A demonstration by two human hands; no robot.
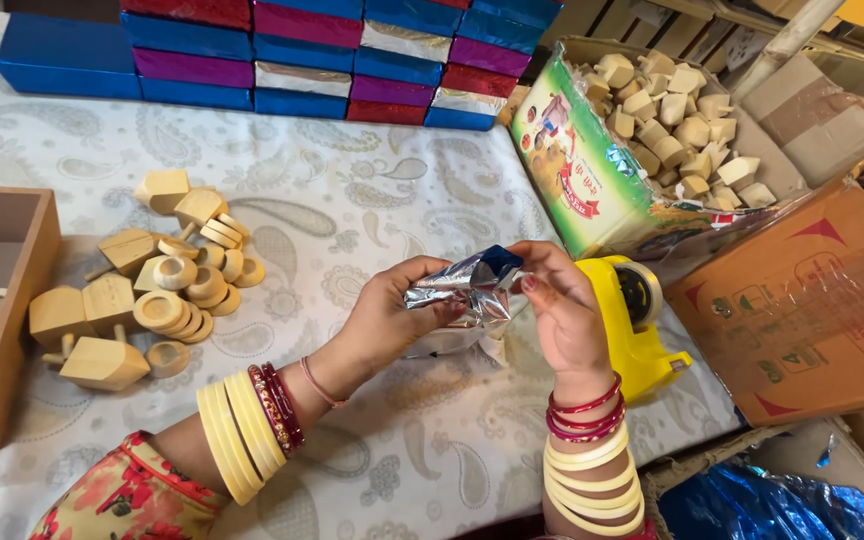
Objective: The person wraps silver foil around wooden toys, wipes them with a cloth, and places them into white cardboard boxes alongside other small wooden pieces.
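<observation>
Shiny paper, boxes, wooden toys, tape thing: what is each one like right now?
silver wrapping foil: crumpled, wrapped around something hidden.
left hand: gripping the foil.
right hand: pinching the foil's edge.
wooden tops and rings: loose, heaped on the tablecloth.
carton of wooden pieces: open, full.
yellow tape dispenser: lying on the table, untouched.
shiny gift boxes: closed, stacked in rows.
wooden tray: open, a few rings inside.

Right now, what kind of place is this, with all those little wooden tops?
Probably a small toy-packing workshop. Both hands, left hand and right hand, hold a piece of silver foil wrap. Wooden spinning tops lie on the table, shiny gift boxes are stacked behind, and a yellow tape dispenser waits nearby.
</observation>
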